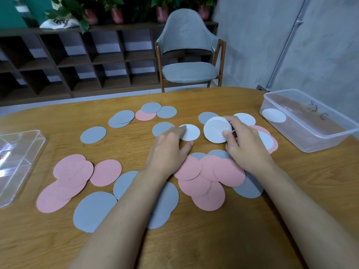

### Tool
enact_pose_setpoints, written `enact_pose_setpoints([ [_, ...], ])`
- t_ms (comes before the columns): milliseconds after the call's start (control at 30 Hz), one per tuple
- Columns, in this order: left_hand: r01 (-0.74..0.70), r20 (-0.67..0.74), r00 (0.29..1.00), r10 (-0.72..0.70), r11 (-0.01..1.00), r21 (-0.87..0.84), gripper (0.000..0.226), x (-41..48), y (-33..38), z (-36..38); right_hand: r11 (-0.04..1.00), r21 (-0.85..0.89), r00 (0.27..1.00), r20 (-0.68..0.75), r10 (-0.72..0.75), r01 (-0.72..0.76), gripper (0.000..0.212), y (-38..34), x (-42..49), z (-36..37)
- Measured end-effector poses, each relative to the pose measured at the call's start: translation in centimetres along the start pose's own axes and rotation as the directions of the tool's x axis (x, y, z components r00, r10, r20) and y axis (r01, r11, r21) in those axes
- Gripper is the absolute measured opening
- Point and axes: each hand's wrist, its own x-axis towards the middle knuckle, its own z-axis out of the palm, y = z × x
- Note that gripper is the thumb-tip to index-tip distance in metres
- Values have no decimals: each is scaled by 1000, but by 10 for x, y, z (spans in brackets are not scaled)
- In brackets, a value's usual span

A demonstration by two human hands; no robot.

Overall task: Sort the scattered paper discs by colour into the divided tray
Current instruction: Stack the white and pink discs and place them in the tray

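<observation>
A white disc [217,131] stands tilted up off the table, pinched at its right edge by the right hand [246,148], thumb on the near face and fingers curled over the top rim. Just left of it a second white disc [191,133] lies flat, with the straight fingertips of the left hand [170,148] resting on its near-left edge, the hand relaxed and gripping nothing. Two more white discs lie behind and beneath the right hand, one of them on a pink disc [272,146]. A fifth [274,115] sits in the left end of a clear plastic tub [287,131] at the table's right edge. The clear divided tray [19,167] sits at the far left edge, well apart from both hands. Grey discs [93,134] and pink discs [105,172] are scattered over the wooden table [194,239], many overlapping in heaps. The overlaps make the tally rough: about thirteen grey and a dozen pink. Beyond the table stands one grey upholstered chair [189,71] with wooden legs. To its left a low dark shelf unit [77,61] of open cubbies carries a row of potted plants [116,14], and to its right is a bare concrete wall [252,45] with a pipe [287,41] running down it.
</observation>
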Motion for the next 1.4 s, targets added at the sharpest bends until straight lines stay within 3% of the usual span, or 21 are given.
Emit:
enact_pose_setpoints([
  [133, -7, -23, 1000, 8, 998, 67, 39, 2, -1, -6, 1000, -7, 1000, 6, 18, -18, 37, -3, -1, 0],
  [267, -99, -37, 994, 105, 985, 138, 32, -1, 2, -8, 999, -25, 999, 9, 33, -33, 38, -4, -1, 0],
  [367, -159, -132, 975, 180, 974, 161, 32, -3, 5, -9, 999, -11, 999, 3, 49, -49, 38, -5, -1, -1],
  [467, -135, -215, 962, 169, 977, 165, 30, -3, 7, -11, 999, 1, 999, -6, 49, -49, 37, -5, -1, -1],
  [533, -126, -246, 958, 146, 987, 96, 20, -5, 9, -10, 999, 12, 999, -11, 44, -44, 36, -5, -1, -1],
  [667, -66, -239, 971, 10, 971, -228, 9, -6, 16, -11, 999, 18, 999, 3, 34, -34, 37, -4, -1, 0],
  [733, -29, -192, 981, -39, 941, -337, 9, -7, 19, -11, 1000, 28, 1000, 13, 13, -14, 37, -5, -1, 0],
  [967, -40, -205, 978, -45, 919, -391, 9, -7, 23, -1, 998, 56, 997, 69, -35, 32, 40, -10, -2, 2],
  [1067, -28, -199, 978, -60, 910, -413, 22, -8, 24, 1, 995, 95, 995, 86, -43, 35, 40, -10, -3, 3],
  [1167, -15, -185, 981, -64, 917, -400, 41, -9, 27, 1, 991, 130, 993, 108, -41, 27, 43, -10, -4, 5],
  [1400, -51, -215, 977, -15, 952, -301, 38, -13, 31, 1, 995, 89, 973, 223, -58, 39, 58, -14, -7, 3],
])
